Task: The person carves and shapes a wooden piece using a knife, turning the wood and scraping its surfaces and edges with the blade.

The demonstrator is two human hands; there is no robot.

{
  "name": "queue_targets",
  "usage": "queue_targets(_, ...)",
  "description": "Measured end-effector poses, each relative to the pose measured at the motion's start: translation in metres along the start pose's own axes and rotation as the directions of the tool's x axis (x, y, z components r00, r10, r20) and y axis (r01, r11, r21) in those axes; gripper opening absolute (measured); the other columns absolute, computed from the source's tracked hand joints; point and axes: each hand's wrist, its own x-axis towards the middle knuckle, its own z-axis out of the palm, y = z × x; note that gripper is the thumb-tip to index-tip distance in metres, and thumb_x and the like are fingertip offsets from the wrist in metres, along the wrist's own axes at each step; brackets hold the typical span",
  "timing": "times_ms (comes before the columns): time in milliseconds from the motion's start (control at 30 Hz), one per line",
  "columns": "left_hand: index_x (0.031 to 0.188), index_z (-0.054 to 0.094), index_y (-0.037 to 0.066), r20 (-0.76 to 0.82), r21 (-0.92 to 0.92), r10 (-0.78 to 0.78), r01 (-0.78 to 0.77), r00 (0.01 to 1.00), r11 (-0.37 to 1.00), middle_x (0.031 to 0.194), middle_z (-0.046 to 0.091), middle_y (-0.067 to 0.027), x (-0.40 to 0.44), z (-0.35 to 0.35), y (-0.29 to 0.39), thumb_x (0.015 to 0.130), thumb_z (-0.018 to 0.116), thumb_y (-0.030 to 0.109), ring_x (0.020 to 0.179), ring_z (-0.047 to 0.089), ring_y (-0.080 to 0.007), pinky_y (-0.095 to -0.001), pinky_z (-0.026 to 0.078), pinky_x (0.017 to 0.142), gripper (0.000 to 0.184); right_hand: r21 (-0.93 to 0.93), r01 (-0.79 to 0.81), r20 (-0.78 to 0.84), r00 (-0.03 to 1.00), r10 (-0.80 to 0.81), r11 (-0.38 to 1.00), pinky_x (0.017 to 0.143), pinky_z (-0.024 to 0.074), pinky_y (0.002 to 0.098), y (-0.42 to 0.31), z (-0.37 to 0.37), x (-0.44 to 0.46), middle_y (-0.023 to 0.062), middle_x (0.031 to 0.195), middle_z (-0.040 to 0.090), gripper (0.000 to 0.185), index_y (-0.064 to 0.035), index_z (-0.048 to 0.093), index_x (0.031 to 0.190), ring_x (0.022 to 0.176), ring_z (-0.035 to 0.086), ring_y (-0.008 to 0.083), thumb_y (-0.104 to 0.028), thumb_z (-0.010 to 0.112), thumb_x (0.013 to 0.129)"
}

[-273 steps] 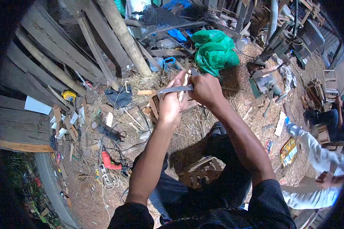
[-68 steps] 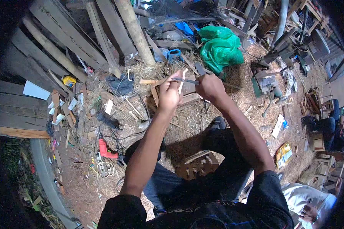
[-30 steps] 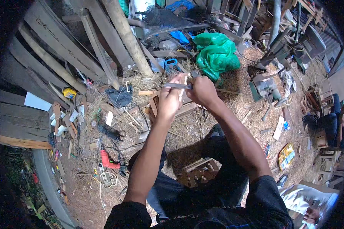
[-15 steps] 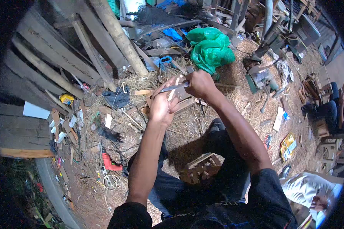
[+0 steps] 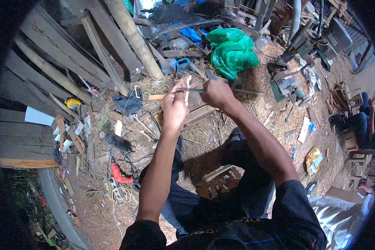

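A slim, carved pale wooden piece (image 5: 187, 92) stands nearly upright, gripped by the fingers of my left hand (image 5: 175, 109). My right hand (image 5: 218, 93) is closed round a narrow metal blade (image 5: 193, 89), which lies across the wooden piece with its tip near my left fingers. Whether the blade is a knife or a file I cannot make out; its handle is mostly hidden in my fist. Below my hands lies a wooden board (image 5: 200, 114).
A green plastic bag (image 5: 234, 52) lies ahead. A red power drill (image 5: 120, 173) and coiled cable (image 5: 121, 197) are at left, a machine (image 5: 286, 87) at right. Wood shavings cover the ground. A person in pale clothes (image 5: 337, 218) is at lower right; another person's legs (image 5: 357, 121) show at far right.
My left hand has turned from palm-up to back showing, and the wooden piece now stands more upright. The blade has swung to nearly level. The person at lower right has shifted.
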Motion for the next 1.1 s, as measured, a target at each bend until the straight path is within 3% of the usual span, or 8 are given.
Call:
queue_targets(133,0.126,0.058,0.002,-0.004,0.042,-0.03,0.03,1.0,0.999,0.077,0.059,0.0025,0.006,-0.004,0.001,0.1,0.043,0.017,0.059,0.043,-0.0022,-0.0204,0.034,0.049,0.033,-0.064,0.079,-0.148,0.985,-0.088,0.995,0.065,0.0548,0.0486,0.007,0.008,0.001,0.0259,0.07,0.064,0.022,0.0,0.067,0.07,0.066,0.066,0.0408,-0.021,0.06,0.074)
queue_targets(367,0.127,0.055,0.001,0.02,0.472,0.304,-0.277,0.952,0.837,0.072,0.054,0.0014,0.02,-0.005,-0.017,0.098,0.043,0.019,0.062,0.047,-0.0064,-0.0253,0.039,0.054,0.036,0.059,0.037,-0.067,0.997,-0.033,0.998,0.068,0.0546,0.0477,-0.003,0.008,-0.002,0.0249,0.068,0.063,0.025,0.002,0.065,0.066,0.07,0.066,0.041,-0.021,0.062,0.073)
queue_targets(600,0.127,0.055,0.004,-0.035,0.218,0.138,-0.128,0.99,0.968,0.076,0.054,0.0028,0.023,0.0,-0.013,0.1,0.039,0.019,0.057,0.043,-0.0043,-0.0222,0.034,0.049,0.034,0.206,0.125,0.136,0.979,-0.155,0.97,0.058,0.0477,0.0436,0.006,-0.003,0.003,0.0216,0.063,0.062,0.033,0.0044,0.063,0.068,0.056,0.061,0.0302,-0.027,0.066,0.078)
queue_targets(667,0.124,0.058,0.008,-0.068,0.106,0.138,-0.13,0.988,0.986,0.071,0.05,0.0056,0.031,-0.002,-0.013,0.102,0.04,0.025,0.046,0.034,-0.003,-0.0207,0.025,0.039,0.033,0.374,0.037,0.314,0.935,-0.164,0.927,0.049,0.0362,0.0335,-0.003,-0.03,-0.003,0.0022,0.054,0.047,0.044,-0.0007,0.053,0.061,0.052,0.043,0.0125,-0.036,0.073,0.08)
queue_targets(833,0.108,0.056,0.005,-0.143,0.028,0.066,-0.062,0.988,0.998,0.064,0.041,0.0036,0.038,-0.018,0.001,0.101,0.041,0.023,0.044,0.032,-0.0051,-0.0216,0.024,0.039,0.025,0.537,0.003,0.132,0.987,-0.087,0.844,0.049,0.0331,0.0305,0.011,-0.023,-0.007,-0.0008,0.058,0.043,0.036,-0.0011,0.054,0.072,0.055,0.038,0.0092,-0.03,0.072,0.084)
queue_targets(967,0.104,0.053,0.003,-0.134,-0.237,-0.08,0.047,0.988,0.97,0.06,0.039,0.0016,0.03,-0.026,0.009,0.099,0.041,0.02,0.043,0.033,-0.0079,-0.0227,0.026,0.039,0.021,0.402,0.084,-0.106,0.993,-0.045,0.912,0.057,0.0426,0.0361,0.016,-0.009,-0.008,0.0176,0.066,0.057,0.032,0.0055,0.061,0.081,0.06,0.054,0.0193,-0.025,0.067,0.086)
queue_targets(1067,0.098,0.054,0.006,-0.001,-0.569,-0.216,0.177,0.976,0.803,0.057,0.041,-0.0003,0.025,-0.03,0.011,0.099,0.037,0.021,0.039,0.032,-0.0093,-0.0243,0.025,0.038,0.022,0.475,0.195,-0.202,0.973,-0.109,0.858,0.053,0.0354,0.0308,-0.005,-0.015,-0.022,0.0034,0.062,0.045,0.03,0.0051,0.057,0.086,0.06,0.039,0.0103,-0.024,0.063,0.091)
queue_targets(1100,0.096,0.051,0.008,0.041,-0.602,-0.183,0.17,0.982,0.78,0.056,0.04,-0.0008,0.025,-0.031,0.009,0.098,0.035,0.021,0.038,0.03,-0.0096,-0.0239,0.024,0.036,0.021,0.462,0.239,-0.242,0.96,-0.138,0.854,0.052,0.0367,0.0327,-0.015,-0.021,-0.027,0.0093,0.059,0.047,0.031,0.0054,0.058,0.082,0.056,0.04,0.0126,-0.024,0.064,0.09)
